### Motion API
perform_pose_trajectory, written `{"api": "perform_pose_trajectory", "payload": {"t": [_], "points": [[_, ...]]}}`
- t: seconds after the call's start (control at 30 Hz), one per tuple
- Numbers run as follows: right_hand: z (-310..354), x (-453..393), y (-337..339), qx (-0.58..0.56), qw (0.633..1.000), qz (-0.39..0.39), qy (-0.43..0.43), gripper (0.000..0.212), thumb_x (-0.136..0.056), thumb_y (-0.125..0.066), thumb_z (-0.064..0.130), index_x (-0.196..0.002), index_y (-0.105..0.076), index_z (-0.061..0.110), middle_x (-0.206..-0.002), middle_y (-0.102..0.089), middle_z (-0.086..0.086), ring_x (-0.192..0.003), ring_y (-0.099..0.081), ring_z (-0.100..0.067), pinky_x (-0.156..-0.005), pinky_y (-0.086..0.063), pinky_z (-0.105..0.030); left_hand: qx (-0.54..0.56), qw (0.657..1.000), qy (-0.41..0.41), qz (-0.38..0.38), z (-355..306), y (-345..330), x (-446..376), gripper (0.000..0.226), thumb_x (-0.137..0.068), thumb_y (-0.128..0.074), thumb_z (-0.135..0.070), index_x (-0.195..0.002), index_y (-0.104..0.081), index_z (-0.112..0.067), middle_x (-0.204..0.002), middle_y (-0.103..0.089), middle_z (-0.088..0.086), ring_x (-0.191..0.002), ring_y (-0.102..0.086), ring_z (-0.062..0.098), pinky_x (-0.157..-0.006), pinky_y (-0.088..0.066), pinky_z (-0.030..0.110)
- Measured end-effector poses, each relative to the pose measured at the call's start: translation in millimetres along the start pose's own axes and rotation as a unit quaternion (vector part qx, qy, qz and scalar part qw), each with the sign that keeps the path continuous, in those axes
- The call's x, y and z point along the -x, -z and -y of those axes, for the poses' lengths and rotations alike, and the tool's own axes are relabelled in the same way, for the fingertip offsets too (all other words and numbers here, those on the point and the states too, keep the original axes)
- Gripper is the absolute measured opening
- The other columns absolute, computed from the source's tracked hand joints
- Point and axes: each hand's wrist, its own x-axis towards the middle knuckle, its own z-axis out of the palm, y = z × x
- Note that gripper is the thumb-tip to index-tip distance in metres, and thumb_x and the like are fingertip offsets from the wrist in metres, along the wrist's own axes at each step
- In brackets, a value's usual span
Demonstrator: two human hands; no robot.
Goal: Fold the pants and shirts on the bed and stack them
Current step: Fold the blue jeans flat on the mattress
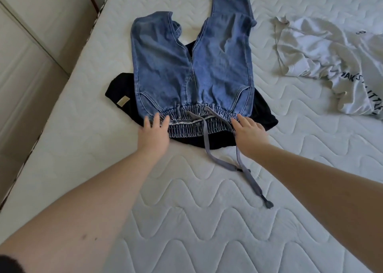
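- Lying flat on the bed (207, 221) near its left edge, the blue jeans (192, 65) rest on a black garment (122, 90), legs pointing away.
- Left hand (154, 135) rests with straight, spread fingers on the left end of the elastic waistband (199, 117).
- Right hand (249, 135) touches the waistband's right end, fingers extended.
- Grey drawstring (244, 169) trails onto the mattress between the arms.
- White printed shirt (335, 65) lies crumpled toward the right edge, well apart.

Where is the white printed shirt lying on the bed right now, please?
In the head view, the white printed shirt lies crumpled at the right side of the mattress, apart from the blue jeans spread at centre.
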Motion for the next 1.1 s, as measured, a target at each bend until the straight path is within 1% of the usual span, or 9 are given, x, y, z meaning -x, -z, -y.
{"api": "perform_pose_trajectory", "payload": {"t": [0.07,0.17,0.27,0.43,0.6,0.7,0.77,0.87,1.1], "points": [[4,-12,-5,-0.029,0.999,0.026,-0.025,0.063,-0.102,-0.039,0.013,-0.157,-0.011,0.027,-0.164,-0.009,-0.006,-0.148,-0.013,-0.028,-0.115,-0.026,-0.043,0.121,0.990,0.071,0.026,1,-5,-8,0.063,-0.099,-0.045,-0.024,-0.155,-0.015,-0.023,-0.161,-0.013,0.007,-0.137,-0.032,0.041,-0.107,-0.036,0.047],[5,-25,-8,-0.091,0.992,0.056,-0.069,0.076,-0.096,-0.042,-0.003,-0.157,-0.009,0.029,-0.163,-0.012,-0.005,-0.141,-0.028,-0.036,-0.106,-0.040,-0.046,0.173,0.983,0.062,-0.005,5,-8,-10,0.059,-0.090,-0.057,-0.010,-0.145,-0.036,-0.011,-0.145,-0.032,0.012,-0.112,-0.054,0.040,-0.091,-0.046,0.043],[3,-28,-13,-0.092,0.993,0.024,-0.076,0.071,-0.094,-0.041,-0.007,-0.156,-0.022,0.023,-0.154,-0.029,-0.009,-0.129,-0.041,-0.038,-0.098,-0.045,-0.044,0.173,0.983,0.030,-0.049,9,-11,-5,0.042,-0.082,-0.058,0.002,-0.123,-0.055,-0.001,-0.124,-0.043,0.015,-0.093,-0.055,0.037,-0.079,-0.046,0.044],[-5,-20,-12,-0.131,0.989,-0.037,-0.063,0.050,-0.092,-0.045,-0.007,-0.135,-0.058,0.013,-0.129,-0.052,-0.011,-0.116,-0.052,-0.034,-0.091,-0.045,-0.035,0.203,0.971,0.005,-0.125,8,-14,20,0.024,-0.086,-0.053,0.004,-0.107,-0.066,0.006,-0.110,-0.051,0.015,-0.086,-0.055,0.031,-0.076,-0.047,0.042],[-11,18,5,-0.194,0.973,-0.111,-0.047,0.037,-0.094,-0.049,-0.003,-0.124,-0.068,0.008,-0.125,-0.059,-0.010,-0.114,-0.053,-0.032,-0.096,-0.042,-0.033,0.255,0.941,0.005,-0.222,-3,13,64,0.025,-0.089,-0.056,0.001,-0.110,-0.070,0.002,-0.108,-0.058,0.011,-0.078,-0.057,0.024,-0.069,-0.039,0.030],[-3,63,14,-0.248,0.956,-0.151,-0.049,0.032,-0.094,-0.050,-0.003,-0.118,-0.070,0.003,-0.122,-0.062,-0.010,-0.112,-0.055,-0.032,-0.094,-0.040,-0.027,0.267,0.930,-0.019,-0.253,-14,30,106,0.022,-0.087,-0.059,0.003,-0.105,-0.071,0.002,-0.107,-0.061,0.012,-0.071,-0.060,0.027,-0.066,-0.046,0.034],[3,97,18,-0.264,0.951,-0.157,-0.049,0.031,-0.094,-0.051,-0.002,-0.118,-0.070,0.003,-0.122,-0.062,-0.010,-0.111,-0.055,-0.031,-0.095,-0.041,-0.027,0.276,0.926,-0.029,-0.258,-20,38,138,0.019,-0.086,-0.060,0.004,-0.101,-0.071,0.001,-0.105,-0.062,0.010,-0.063,-0.057,0.024,-0.063,-0.047,0.033],[4,148,21,-0.278,0.948,-0.144,-0.058,0.031,-0.094,-0.052,-0.001,-0.117,-0.071,0.005,-0.121,-0.062,-0.009,-0.107,-0.056,-0.032,-0.094,-0.045,-0.039,0.290,0.926,-0.022,-0.241,-30,42,193,0.016,-0.086,-0.062,0.005,-0.099,-0.071,0.000,-0.104,-0.061,0.008,-0.059,-0.052,0.019,-0.061,-0.043,0.029],[7,275,28,-0.297,0.947,-0.091,-0.082,0.030,-0.090,-0.056,-0.005,-0.112,-0.073,0.004,-0.116,-0.063,-0.012,-0.108,-0.057,-0.033,-0.096,-0.043,-0.036,0.316,0.934,0.025,-0.164,-28,30,329,0.014,-0.088,-0.059,0.003,-0.097,-0.069,0.002,-0.112,-0.058,0.011,-0.059,-0.053,0.022,-0.061,-0.047,0.032]]}}
